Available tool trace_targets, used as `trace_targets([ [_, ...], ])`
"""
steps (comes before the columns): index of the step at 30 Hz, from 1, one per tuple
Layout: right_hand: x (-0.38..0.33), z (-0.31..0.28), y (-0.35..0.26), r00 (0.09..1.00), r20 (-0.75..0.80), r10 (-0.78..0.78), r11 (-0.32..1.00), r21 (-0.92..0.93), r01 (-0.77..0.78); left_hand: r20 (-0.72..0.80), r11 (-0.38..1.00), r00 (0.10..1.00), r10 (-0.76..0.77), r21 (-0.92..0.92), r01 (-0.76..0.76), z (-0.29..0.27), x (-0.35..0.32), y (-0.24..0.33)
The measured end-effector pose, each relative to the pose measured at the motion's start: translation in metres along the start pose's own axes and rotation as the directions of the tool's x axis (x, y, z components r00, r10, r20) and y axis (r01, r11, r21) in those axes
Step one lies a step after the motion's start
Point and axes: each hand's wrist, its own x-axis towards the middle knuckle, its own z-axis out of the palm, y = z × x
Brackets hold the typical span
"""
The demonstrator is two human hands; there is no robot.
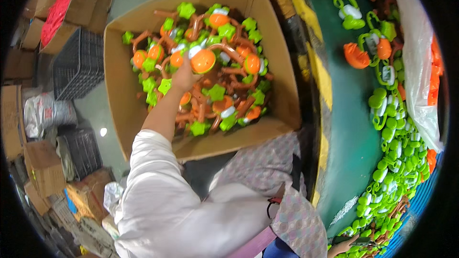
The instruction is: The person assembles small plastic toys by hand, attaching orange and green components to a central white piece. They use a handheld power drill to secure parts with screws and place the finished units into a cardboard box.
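Observation:
My left hand (184,77) reaches over a large open cardboard box (282,67). Its fingers are closed at an orange ball-shaped plastic toy (203,61) with white and green parts, which looks raised above the pile; the exact grip is partly hidden. Beneath lie many similar toys with brown curved stems and green stars (217,92). Far off at the lower right, my right hand (341,247) is over the green table, its fingers around a dark object (362,241) I cannot make out, beside a heap of green and white plastic pieces (387,181).
The green worktable (351,129) has a yellow-and-black striped edge (321,81). A clear plastic bag (420,81) with orange parts lies along its far right. To the left are dark plastic crates (79,62), cardboard cartons (45,169) and a white sack (48,114).

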Motion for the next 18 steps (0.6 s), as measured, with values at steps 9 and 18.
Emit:
trace_targets([
  [9, 0.019, -0.009, 0.021, 0.998, 0.035, 0.061, 0.997, 0.044, -0.063, 0.154, 0.943, 0.987, 0.037, -0.331, 0.016, -0.114, -0.158, -0.149],
  [18, 0.068, -0.009, 0.051, 0.988, 0.025, -0.151, 0.955, -0.255, 0.152, 0.736, 0.763, 0.608, -0.299, 0.567, -0.311, -0.027, -0.168, -0.184],
])
